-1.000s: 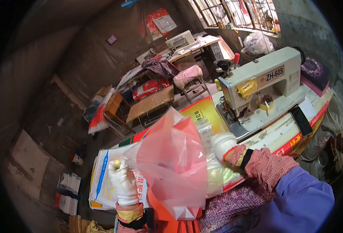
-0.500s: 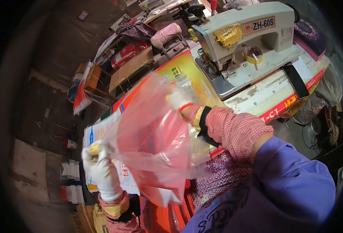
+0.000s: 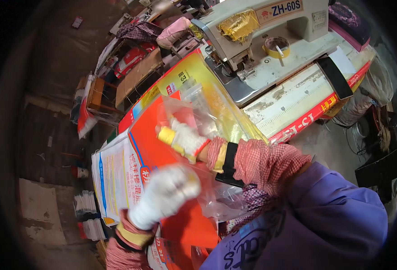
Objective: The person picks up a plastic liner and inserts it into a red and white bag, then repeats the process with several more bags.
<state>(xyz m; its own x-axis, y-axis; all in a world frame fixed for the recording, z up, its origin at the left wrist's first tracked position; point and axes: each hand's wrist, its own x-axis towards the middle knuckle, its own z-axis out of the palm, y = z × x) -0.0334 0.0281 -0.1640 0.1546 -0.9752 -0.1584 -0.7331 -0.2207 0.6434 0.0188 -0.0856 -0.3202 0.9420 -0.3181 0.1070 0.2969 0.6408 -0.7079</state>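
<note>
My left hand, in a white glove, is over a red printed sack. Motion smears its curled fingers, so I cannot tell whether they hold anything. Farther up, my right hand wears a white glove with yellow tape round the fingers. Its fingers are closed on a clear plastic bag, which spreads above the hand and hangs down beside the wrist. The red sack lies over a pile of white printed sacks. Yellow printed sacks lie beyond, next to the sewing machine.
A grey sewing machine stands at the upper right, with a tape roll on its bed. A black phone lies along the table edge. Stacked bundles are on the floor at left, below a wooden stool.
The clear bag, stretched between both hands before, is now bunched at my right hand. My left hand has moved right, toward the right hand. The red sack's surface shows more openly.
</note>
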